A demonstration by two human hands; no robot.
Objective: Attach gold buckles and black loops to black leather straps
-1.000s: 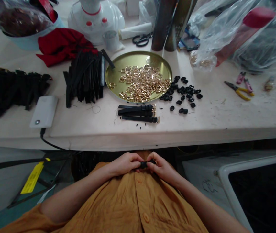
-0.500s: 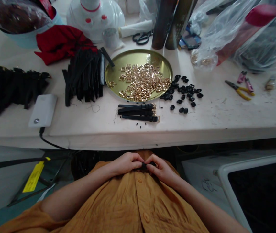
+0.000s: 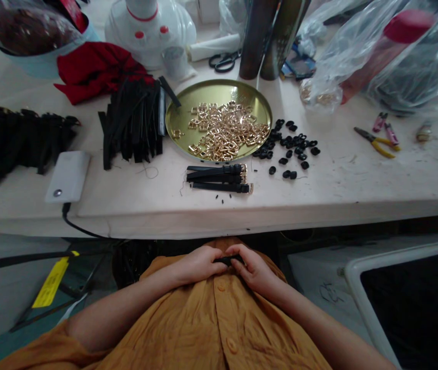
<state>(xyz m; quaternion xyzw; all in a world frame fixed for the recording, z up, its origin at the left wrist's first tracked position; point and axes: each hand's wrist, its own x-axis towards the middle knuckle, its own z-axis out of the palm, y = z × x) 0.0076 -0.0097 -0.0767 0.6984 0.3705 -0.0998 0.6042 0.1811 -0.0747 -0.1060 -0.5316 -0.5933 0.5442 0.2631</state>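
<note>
My left hand (image 3: 197, 263) and my right hand (image 3: 250, 264) meet in my lap, below the table edge. Both pinch a small black strap piece (image 3: 226, 260) between their fingertips, over my orange shirt. On the table (image 3: 357, 177) above them lie three finished black straps with gold buckles (image 3: 221, 179). Behind those sits a round gold tray (image 3: 182, 110) filled with several gold buckles (image 3: 224, 131). Several small black loops (image 3: 291, 146) are scattered to the tray's right.
A stack of black straps (image 3: 134, 121) lies left of the tray, another pile (image 3: 14, 139) at far left. A white power bank (image 3: 68, 176) with cable, red cloth (image 3: 91, 67), scissors (image 3: 224, 60), yellow-handled pliers (image 3: 376, 141) and plastic bags (image 3: 376, 56) sit around.
My hands stay in my lap on the black piece. The fingers have shifted slightly, with the right hand's fingers now curled further over the piece.
</note>
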